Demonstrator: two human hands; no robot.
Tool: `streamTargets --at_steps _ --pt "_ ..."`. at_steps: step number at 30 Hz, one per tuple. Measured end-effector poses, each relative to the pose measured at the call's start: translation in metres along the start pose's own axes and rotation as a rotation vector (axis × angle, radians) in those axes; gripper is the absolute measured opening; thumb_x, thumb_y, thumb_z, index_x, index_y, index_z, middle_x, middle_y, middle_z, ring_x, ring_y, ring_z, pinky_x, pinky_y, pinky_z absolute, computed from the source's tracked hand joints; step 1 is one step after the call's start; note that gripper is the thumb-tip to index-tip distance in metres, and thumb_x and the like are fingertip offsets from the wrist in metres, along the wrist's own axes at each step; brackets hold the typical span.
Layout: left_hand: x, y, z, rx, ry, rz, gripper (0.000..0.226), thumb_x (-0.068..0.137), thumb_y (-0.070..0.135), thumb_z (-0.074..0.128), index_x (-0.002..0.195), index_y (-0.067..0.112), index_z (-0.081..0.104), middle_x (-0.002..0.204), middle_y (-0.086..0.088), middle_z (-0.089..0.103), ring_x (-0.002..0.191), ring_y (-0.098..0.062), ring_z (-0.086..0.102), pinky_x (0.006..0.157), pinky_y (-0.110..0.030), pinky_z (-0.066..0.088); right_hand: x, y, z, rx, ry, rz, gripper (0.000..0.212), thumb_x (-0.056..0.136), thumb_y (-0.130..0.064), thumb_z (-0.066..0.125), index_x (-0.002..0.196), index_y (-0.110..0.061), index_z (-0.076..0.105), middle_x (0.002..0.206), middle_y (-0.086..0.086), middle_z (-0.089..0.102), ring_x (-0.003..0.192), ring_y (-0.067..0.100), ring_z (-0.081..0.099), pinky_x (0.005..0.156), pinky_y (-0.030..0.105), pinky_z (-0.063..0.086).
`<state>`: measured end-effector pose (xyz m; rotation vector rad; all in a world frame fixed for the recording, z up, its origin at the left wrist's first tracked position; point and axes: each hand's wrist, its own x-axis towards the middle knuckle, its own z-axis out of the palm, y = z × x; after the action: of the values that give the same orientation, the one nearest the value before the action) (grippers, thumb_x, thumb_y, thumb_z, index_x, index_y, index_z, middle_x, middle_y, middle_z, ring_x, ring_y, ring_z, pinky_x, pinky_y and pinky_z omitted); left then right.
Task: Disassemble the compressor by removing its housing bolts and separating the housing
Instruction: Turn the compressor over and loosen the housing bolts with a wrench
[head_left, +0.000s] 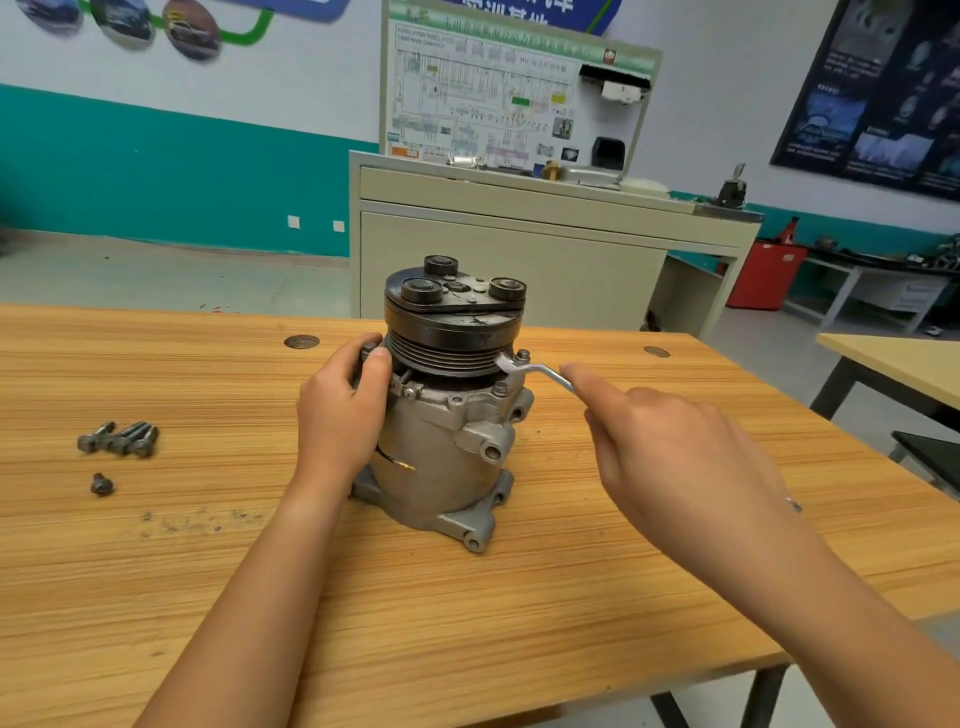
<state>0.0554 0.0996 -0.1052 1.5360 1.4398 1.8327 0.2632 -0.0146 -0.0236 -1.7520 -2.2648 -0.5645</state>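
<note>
Compressor (441, 441) stands upright mid-table (467, 597), steadied by the left hand (340, 410), whose fingers wrap its upper housing beside the pulley (452, 338). The right hand (675, 452) grips a bent wrench (540, 370), head on a flange bolt (522, 356) — loosening looks the step in hand, with loose bolts (122, 439) lying well left. Next calls for short swings: the pulley crowds the head, and open tabletop lies rightward.

On table (467, 623), compressor (441, 441); bolts (122, 439) (one apart) to its left.
</note>
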Motion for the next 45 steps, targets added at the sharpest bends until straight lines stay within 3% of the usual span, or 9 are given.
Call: streamTargets --at_steps 10,16,19,25,29,33,38,41,45 --pt "0.001 0.000 -0.001 0.039 -0.007 0.004 0.057 0.080 0.044 0.036 0.121 0.013 0.063 0.113 0.000 0.066 0.106 -0.013 0.056 0.092 -0.034 0.045 0.011 -0.020 -0.016 -0.194 -0.177 0.089 0.066 0.088 0.000 0.037 0.144 -0.023 0.011 0.067 -0.002 0.034 0.050 0.014 0.024 0.039 0.026 0.019" --pt "0.001 0.001 0.001 0.042 0.003 0.012 0.055 0.081 0.042 0.036 0.121 0.013 0.062 0.110 0.004 0.064 0.101 -0.006 0.052 0.085 -0.025 0.040 0.013 -0.049 -0.009 -0.263 -0.278 -0.006 0.064 0.089 0.006 0.032 0.143 0.005 -0.003 0.113 0.017 0.048 0.063 0.020 0.044 0.034 0.024 0.021" --pt "0.000 0.001 0.001 0.037 0.010 0.014 0.055 0.081 0.042 0.036 0.120 0.013 0.063 0.104 0.010 0.060 0.099 -0.006 0.052 0.083 -0.024 0.039 0.010 -0.052 -0.002 -0.292 -0.240 -0.053 0.063 0.089 0.008 0.030 0.141 0.009 -0.005 0.102 0.016 0.047 0.047 0.014 0.026 0.029 0.011 0.020" --pt "0.001 -0.001 0.000 0.002 -0.005 -0.003 0.054 0.080 0.042 0.038 0.117 0.015 0.064 0.100 0.011 0.063 0.096 -0.004 0.054 0.077 -0.017 0.038 0.015 -0.018 -0.004 -0.397 -0.163 -0.168 0.068 0.089 0.002 0.035 0.145 -0.003 -0.005 0.067 0.004 0.022 0.046 0.017 0.025 0.036 0.028 0.018" --pt "0.001 -0.001 0.001 -0.014 -0.007 -0.004 0.054 0.080 0.042 0.038 0.118 0.014 0.064 0.105 0.008 0.064 0.100 -0.006 0.055 0.082 -0.020 0.040 0.033 0.012 0.007 -0.433 -0.050 -0.198 0.058 0.089 -0.002 0.044 0.138 -0.012 0.015 0.067 0.005 0.029 0.051 0.017 0.031 0.039 0.027 0.016" --pt "0.000 -0.001 0.001 -0.024 -0.004 -0.004 0.052 0.080 0.041 0.038 0.117 0.014 0.064 0.101 0.011 0.064 0.093 0.001 0.055 0.077 -0.014 0.039 0.053 0.042 0.044 -0.200 0.199 -0.289 0.050 0.063 0.016 0.068 0.109 -0.002 0.061 0.069 0.013 0.062 0.052 0.027 0.055 0.038 0.026 0.038" --pt "0.000 0.000 0.000 -0.034 -0.003 -0.006 0.049 0.081 0.042 0.039 0.114 0.017 0.065 0.099 0.011 0.064 0.092 0.001 0.056 0.075 -0.012 0.040 0.090 0.029 0.082 0.048 0.483 -0.325 0.030 0.066 0.018 0.066 0.089 -0.001 0.069 0.085 0.012 0.070 0.074 0.027 0.067 0.072 0.040 0.054" --pt "0.000 0.000 0.000 -0.033 -0.009 -0.009 0.047 0.081 0.042 0.039 0.113 0.019 0.065 0.095 0.016 0.063 0.090 0.008 0.055 0.073 -0.009 0.040 0.090 0.026 0.081 0.125 0.517 -0.301 0.029 0.071 0.016 0.066 0.095 0.000 0.068 0.087 0.012 0.070 0.075 0.027 0.068 0.076 0.043 0.051" --pt "0.000 -0.001 0.002 -0.035 0.006 -0.014 0.049 0.081 0.042 0.038 0.114 0.019 0.065 0.096 0.014 0.063 0.090 0.004 0.055 0.076 -0.014 0.041 0.054 0.028 0.052 0.401 0.563 -0.003 0.040 0.091 -0.002 0.051 0.131 -0.004 0.048 0.082 0.015 0.064 0.064 0.029 0.057 0.053 0.029 0.039"
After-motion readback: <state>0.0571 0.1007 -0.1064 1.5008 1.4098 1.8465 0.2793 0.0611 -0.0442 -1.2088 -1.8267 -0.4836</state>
